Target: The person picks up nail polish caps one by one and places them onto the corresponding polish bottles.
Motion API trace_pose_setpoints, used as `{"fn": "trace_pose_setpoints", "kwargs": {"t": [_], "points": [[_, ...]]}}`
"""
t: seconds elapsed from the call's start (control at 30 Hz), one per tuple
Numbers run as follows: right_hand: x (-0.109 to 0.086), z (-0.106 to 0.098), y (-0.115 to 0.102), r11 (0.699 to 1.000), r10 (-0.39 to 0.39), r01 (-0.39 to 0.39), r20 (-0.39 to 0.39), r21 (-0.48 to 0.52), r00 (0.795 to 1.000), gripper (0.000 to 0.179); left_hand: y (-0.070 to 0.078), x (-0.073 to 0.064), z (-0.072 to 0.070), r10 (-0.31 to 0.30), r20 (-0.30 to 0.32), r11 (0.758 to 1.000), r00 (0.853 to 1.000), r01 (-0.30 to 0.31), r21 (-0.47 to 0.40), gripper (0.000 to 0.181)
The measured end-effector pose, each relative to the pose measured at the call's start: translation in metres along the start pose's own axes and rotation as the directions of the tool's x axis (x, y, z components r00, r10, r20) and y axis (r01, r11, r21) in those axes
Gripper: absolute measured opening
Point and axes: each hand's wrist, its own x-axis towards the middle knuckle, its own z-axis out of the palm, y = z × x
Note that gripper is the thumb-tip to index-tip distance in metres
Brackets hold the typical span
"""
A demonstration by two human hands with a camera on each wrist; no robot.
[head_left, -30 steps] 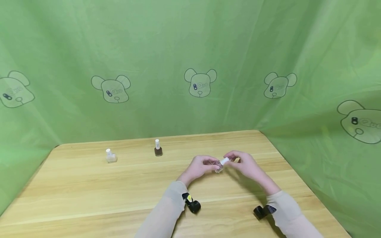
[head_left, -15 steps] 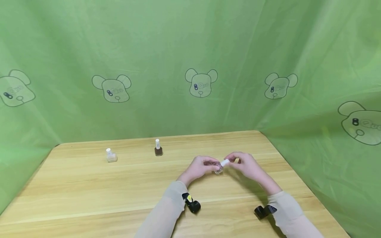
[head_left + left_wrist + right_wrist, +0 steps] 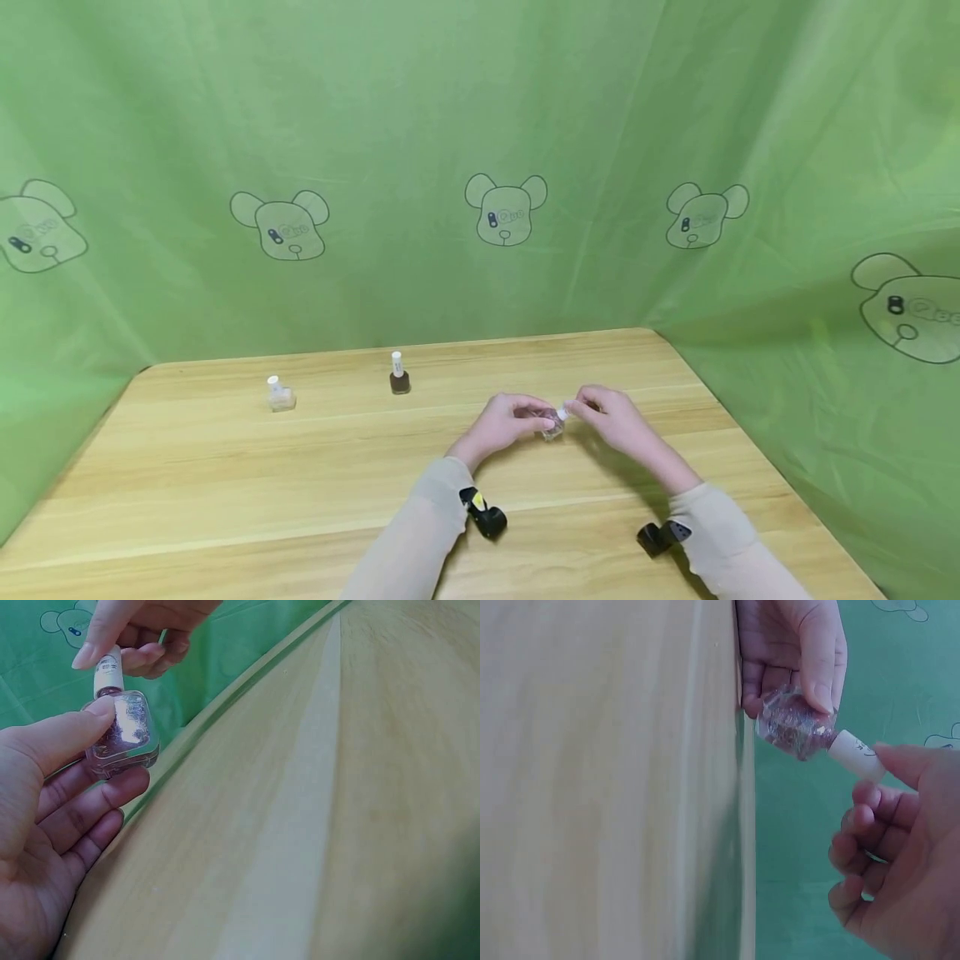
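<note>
My left hand [image 3: 510, 421] grips a small clear nail polish bottle [image 3: 131, 731] with purple glitter between thumb and fingers. The bottle tilts, with its white cap [image 3: 857, 755] pointing up and to the right in the head view. Thumb and fingers of my right hand [image 3: 611, 417] pinch the cap. A short stretch of neck shows between cap and glass in both wrist views; whether the cap is loose I cannot tell. In the right wrist view, the other fingers of my right hand [image 3: 907, 847] curl loosely beneath the cap.
On the wooden table [image 3: 247, 492], a dark nail polish bottle [image 3: 400, 382] with a white cap stands near the back edge. Left of it is a clear bottle [image 3: 282, 400], also white-capped. A green curtain [image 3: 390, 283] with bear-head prints hangs behind and at the sides.
The fingers of my right hand have shifted on the cap and now cover more of it. My left hand and the bottle stay nearly in place.
</note>
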Motion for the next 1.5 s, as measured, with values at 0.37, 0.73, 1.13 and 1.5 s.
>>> {"fn": "trace_pose_setpoints", "kwargs": {"t": [0.37,0.73,1.13,1.5], "points": [[-0.0005,0.0001,0.0029,0.996,0.081,-0.080,-0.016,0.042,0.997,0.039,0.0004,0.0010,0.0031,-0.007,-0.006,0.998,1.000,0.006,-0.060,0.031],[0.0008,-0.0074,0.0081,0.989,-0.038,0.040,-0.019,0.143,0.999,0.028,-0.0007,0.0019,0.0025,-0.015,-0.052,0.991,0.999,0.008,-0.133,0.027],[0.0003,-0.0059,0.0057,0.995,-0.034,0.036,-0.026,0.090,0.999,0.021,-0.0010,0.0003,0.0001,0.003,-0.017,0.993,1.000,-0.005,-0.114,0.030],[0.0005,-0.0039,0.0009,0.999,-0.046,0.047,-0.041,0.003,0.998,0.017,-0.0029,0.0011,0.0000,0.030,-0.005,0.998,1.000,-0.030,-0.054,0.030]]}}
